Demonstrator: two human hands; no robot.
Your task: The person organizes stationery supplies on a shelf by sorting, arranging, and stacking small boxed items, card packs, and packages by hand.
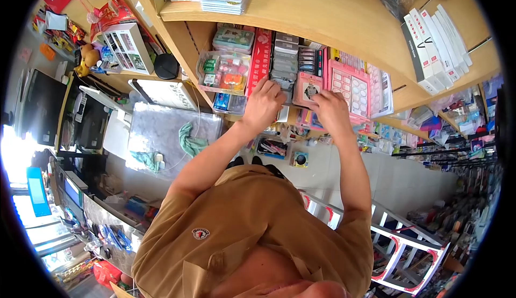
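My left hand (264, 103) is at the front of a wooden shelf, its fingers curled at the lower end of a red box with white lettering (260, 56); what they hold, if anything, is hidden. My right hand (329, 108) pinches the lower right corner of a small pink box (307, 87) with a round dark picture. Grey packets (285, 56) stand between the red box and dark narrow packs (309, 61). Just right of the pink box is a pink palette (349, 89) with round pans. A clear bin of small coloured items (224, 73) sits left of the red box.
The upper shelf board (301, 15) overhangs my hands, with white boxes (430, 50) at its right. Below left is a grey plastic-covered surface (156, 131) with a green cloth (191, 139). A ladder (400, 249) stands at lower right.
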